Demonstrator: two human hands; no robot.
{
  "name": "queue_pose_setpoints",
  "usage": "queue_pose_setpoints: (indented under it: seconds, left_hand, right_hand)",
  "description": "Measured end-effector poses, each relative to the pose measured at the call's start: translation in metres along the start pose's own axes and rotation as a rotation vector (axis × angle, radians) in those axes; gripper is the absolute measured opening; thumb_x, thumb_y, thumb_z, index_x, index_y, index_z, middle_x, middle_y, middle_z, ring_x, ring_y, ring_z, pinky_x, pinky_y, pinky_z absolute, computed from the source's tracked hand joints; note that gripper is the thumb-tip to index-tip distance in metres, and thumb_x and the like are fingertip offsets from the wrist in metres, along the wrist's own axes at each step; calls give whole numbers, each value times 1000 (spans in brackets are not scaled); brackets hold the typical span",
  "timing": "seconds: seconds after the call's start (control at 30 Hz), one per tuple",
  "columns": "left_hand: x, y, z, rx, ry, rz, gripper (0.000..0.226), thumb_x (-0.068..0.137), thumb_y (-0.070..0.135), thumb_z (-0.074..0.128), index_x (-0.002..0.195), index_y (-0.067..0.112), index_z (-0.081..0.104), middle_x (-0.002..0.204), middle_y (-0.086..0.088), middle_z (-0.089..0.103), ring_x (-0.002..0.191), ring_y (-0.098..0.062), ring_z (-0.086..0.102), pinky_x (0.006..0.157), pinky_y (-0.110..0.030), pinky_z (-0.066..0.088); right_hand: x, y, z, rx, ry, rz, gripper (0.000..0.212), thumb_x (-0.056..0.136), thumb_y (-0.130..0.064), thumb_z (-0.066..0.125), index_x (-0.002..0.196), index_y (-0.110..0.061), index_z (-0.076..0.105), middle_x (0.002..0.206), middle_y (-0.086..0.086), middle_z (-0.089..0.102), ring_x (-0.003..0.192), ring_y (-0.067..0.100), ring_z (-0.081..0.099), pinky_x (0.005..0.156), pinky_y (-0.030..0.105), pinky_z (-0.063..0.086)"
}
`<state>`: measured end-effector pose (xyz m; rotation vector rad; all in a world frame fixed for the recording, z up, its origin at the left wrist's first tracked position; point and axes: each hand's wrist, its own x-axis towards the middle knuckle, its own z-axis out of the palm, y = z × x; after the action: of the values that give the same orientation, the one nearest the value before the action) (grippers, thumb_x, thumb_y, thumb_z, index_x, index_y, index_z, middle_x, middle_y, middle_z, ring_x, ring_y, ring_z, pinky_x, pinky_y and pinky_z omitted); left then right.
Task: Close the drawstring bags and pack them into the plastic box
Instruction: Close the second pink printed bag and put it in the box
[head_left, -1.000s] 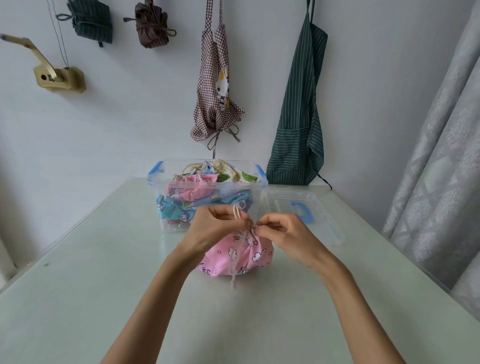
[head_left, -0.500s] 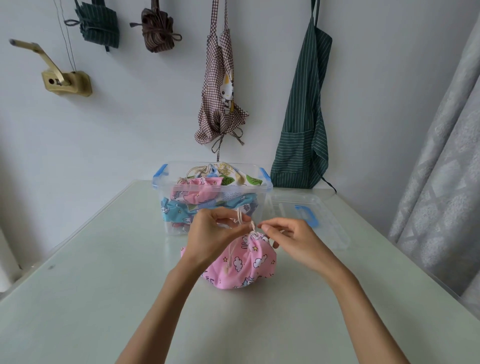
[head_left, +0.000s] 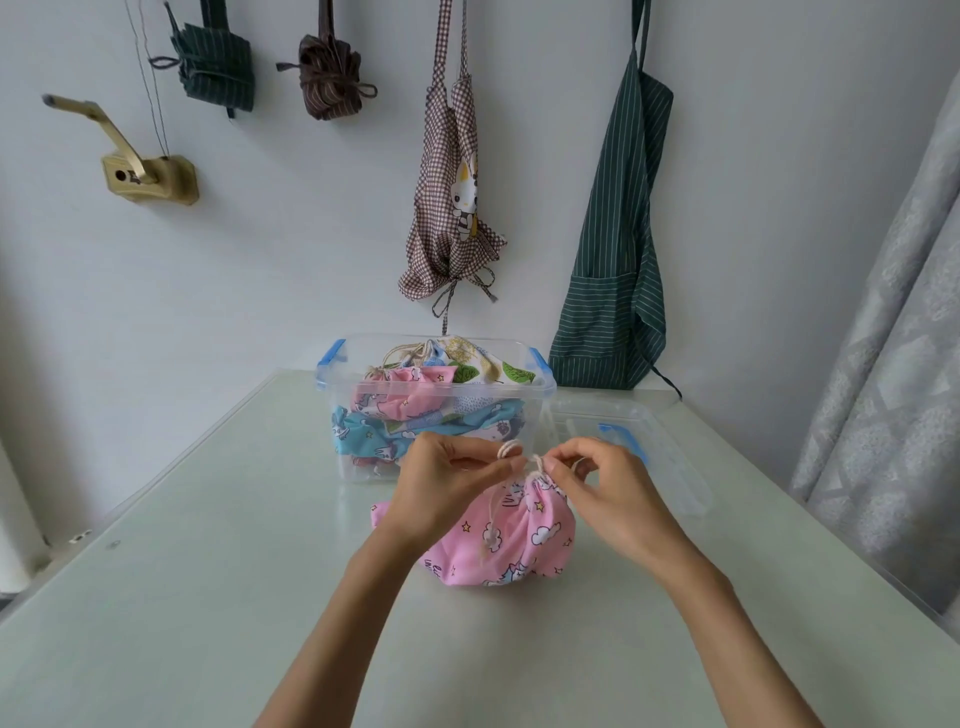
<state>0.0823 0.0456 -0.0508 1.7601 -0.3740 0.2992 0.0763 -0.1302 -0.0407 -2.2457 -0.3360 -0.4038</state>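
Two bare forearms reach forward over the pale green table (head_left: 208, 597). Between the hands sits a pink drawstring bag (head_left: 511, 535) printed with clouds and stars, resting on the table with its mouth gathered tight at the top. The left hand (head_left: 447, 486) has its fingers curled and pinches a loop of the cream drawstring (head_left: 510, 448) just above the bag's neck. The right hand (head_left: 605, 486) is curled as well, its thumb and forefinger pinching the cord at the puckered neck; a loose end of cord hangs down the bag's front.

Just behind the hands stands the clear plastic box (head_left: 436, 405) with blue latches, open at the top. It holds several closed bags: a blue one low down, a pink one above it and a white leaf-printed one at the back. The clear lid (head_left: 631, 441), with a blue clip, lies flat on the table beside the box to the right.

On the wall beyond hang a brown checked apron (head_left: 449, 208), a green striped apron (head_left: 615, 270), two bundled cloths and a brass bracket. A grey curtain (head_left: 883, 389) hangs at the right.
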Motion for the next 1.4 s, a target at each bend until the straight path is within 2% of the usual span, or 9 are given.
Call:
queue_pose_setpoints:
  seconds: [0.27,0.53,0.67,0.8,0.93,1.03,1.1,1.2,1.4]
  left_hand:
    - [4,1,5,-192,75,-174,15,77,6,73,92,6,74,60,5,69,48,4,59,45,-5,39]
    - [-1,-15,4,43,86,-208,26,78,8,75,103,6,69,59,-2,66,49,-5,59,54,-20,53]
    - [5,-19,0,74,92,-281,44,74,12,78,113,8,58,68,-2,70,60,-15,66,63,-32,55]
    - [-1,-31,10,253,95,-331,43,79,24,75,104,22,40,85,2,71,78,-21,70,77,-45,56]
    - [9,-36,-5,557,69,-383,49,86,36,65,122,17,39,112,1,67,94,-21,66,82,-41,54]
    - [19,-35,-39,773,-2,-345,35,94,36,52,125,21,50,127,-1,59,111,-22,59,92,-38,49]
    - [20,-40,-52,889,-264,-305,36,97,33,47,131,21,52,138,-6,51,123,-25,50,102,-38,43]
    - [16,-46,-50,951,-646,-382,63,93,41,52,148,26,25,155,-4,26,141,-26,28,115,-40,25]
    - [12,-64,-32,944,-448,-380,72,73,39,72,138,33,41,134,0,55,121,-25,51,98,-32,44]
  right_hand:
    - [0,27,-2,-631,300,-376,14,95,-23,42,84,-21,51,82,-6,53,67,14,51,65,23,33]
    - [-2,59,-4,-887,226,-600,24,93,-31,38,78,-22,55,75,-8,53,65,17,51,66,29,32]
    - [-5,61,5,-795,178,-527,21,90,-34,53,73,-22,58,69,-12,52,60,13,51,55,26,42]
    - [-10,50,15,-258,155,-67,11,90,-29,60,79,-27,62,67,-19,53,59,1,50,59,20,38]
    - [-21,36,21,264,-189,192,18,98,-33,43,107,-39,57,111,-14,61,96,-1,57,83,17,42]
    - [-35,44,10,0,-434,102,57,86,-62,45,139,-47,31,140,-29,32,130,-8,29,110,23,25]
    - [-40,46,6,-249,-453,-18,70,80,-71,46,141,-54,17,148,-32,14,138,-7,12,116,26,15]
    - [-31,46,11,-390,-509,-34,76,84,-66,46,144,-50,3,156,-22,-3,144,3,0,117,27,7]
    - [4,39,49,-486,-641,72,82,87,-52,50,149,-39,-3,159,-10,-3,147,12,-4,119,42,-1]
